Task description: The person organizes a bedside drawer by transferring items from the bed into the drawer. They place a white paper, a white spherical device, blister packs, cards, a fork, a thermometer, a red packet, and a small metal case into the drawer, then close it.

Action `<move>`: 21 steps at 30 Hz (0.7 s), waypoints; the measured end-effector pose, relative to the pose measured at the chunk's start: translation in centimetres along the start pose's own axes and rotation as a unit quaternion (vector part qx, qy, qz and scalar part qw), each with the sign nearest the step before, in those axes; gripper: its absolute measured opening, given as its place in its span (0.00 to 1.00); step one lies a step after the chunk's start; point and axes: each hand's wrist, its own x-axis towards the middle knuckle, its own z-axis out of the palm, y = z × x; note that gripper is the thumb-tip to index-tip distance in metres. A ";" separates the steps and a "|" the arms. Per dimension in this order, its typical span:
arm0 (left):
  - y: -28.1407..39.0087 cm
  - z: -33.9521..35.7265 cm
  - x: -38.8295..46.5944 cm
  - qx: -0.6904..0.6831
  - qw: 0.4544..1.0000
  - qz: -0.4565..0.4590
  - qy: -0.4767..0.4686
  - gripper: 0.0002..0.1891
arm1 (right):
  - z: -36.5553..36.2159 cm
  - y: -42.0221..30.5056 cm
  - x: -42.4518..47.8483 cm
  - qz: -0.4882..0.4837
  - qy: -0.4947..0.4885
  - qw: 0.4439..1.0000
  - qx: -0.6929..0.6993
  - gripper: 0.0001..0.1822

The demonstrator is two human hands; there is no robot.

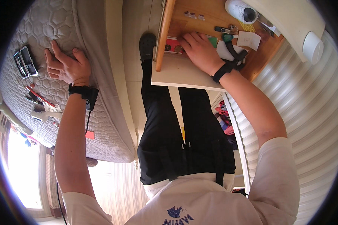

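Observation:
My left hand (pixel 67 66) rests on the quilted mattress cover (pixel 49 21) with its fingers apart and nothing held. Beside it lies an opened small case with metal tools (pixel 31 63). My right hand (pixel 200 50) reaches into an open wooden drawer (pixel 183 28), its fingertips at a red card or packet with round coin-like pieces (pixel 170 43); whether they grip it is hidden. Around that hand lie a green item (pixel 213 41), a white folded paper (pixel 248 40), a black strap (pixel 231 50), a dark USB-stick-like item (pixel 222 29) with a key ring (pixel 233 28), and a white bottle-like object (pixel 240 11).
On the mattress are a red pen-like stick (pixel 42 97), a white handled object (pixel 45 114) and a red card (pixel 89 135). The drawer's front edge (pixel 164 36) stands near the bed frame (pixel 115 56). Folded clothes (pixel 226 121) fill a space below the drawer.

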 end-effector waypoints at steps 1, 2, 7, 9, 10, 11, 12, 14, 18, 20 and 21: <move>0.0 0.0 0.0 -0.002 1.000 0.001 0.001 0.32 | 0.1 0.2 -0.1 0.002 0.007 1.000 0.013 0.17; 0.0 0.0 0.0 -0.002 1.000 0.001 0.001 0.32 | 0.1 0.3 -0.2 0.004 0.013 1.000 0.026 0.17; -0.1 0.1 -0.1 -0.001 1.000 0.000 0.001 0.32 | -0.4 1.4 -0.3 0.003 0.008 0.998 0.057 0.17; -0.1 0.0 -0.1 -0.001 1.000 0.000 -0.001 0.32 | -0.3 1.7 -0.3 0.004 0.000 0.999 0.048 0.17; 0.0 0.0 -0.1 -0.001 1.000 -0.001 -0.002 0.32 | -0.2 1.8 -0.4 0.005 -0.004 0.999 0.047 0.17; 0.0 0.0 -0.1 -0.003 1.000 -0.001 -0.004 0.32 | -0.2 1.8 -0.4 0.007 -0.009 0.999 0.046 0.17; 0.0 0.0 0.0 -0.005 1.000 0.000 -0.005 0.32 | -0.2 1.8 -0.4 0.009 -0.006 0.999 0.049 0.17; 0.0 0.0 0.0 -0.007 1.000 0.001 -0.005 0.32 | -0.1 1.6 -0.4 0.015 -0.002 0.998 0.054 0.16; 0.0 0.0 -0.1 -0.006 1.000 0.001 -0.008 0.33 | -0.5 1.7 -0.4 0.028 0.011 0.997 0.066 0.15; 0.1 -0.1 -0.1 -0.006 1.000 -0.001 -0.010 0.33 | -0.9 2.2 -0.8 0.050 0.026 0.995 0.078 0.17; 0.1 -0.1 -0.1 -0.007 1.000 -0.001 -0.010 0.33 | -1.2 2.3 -0.9 0.063 0.020 0.995 0.070 0.17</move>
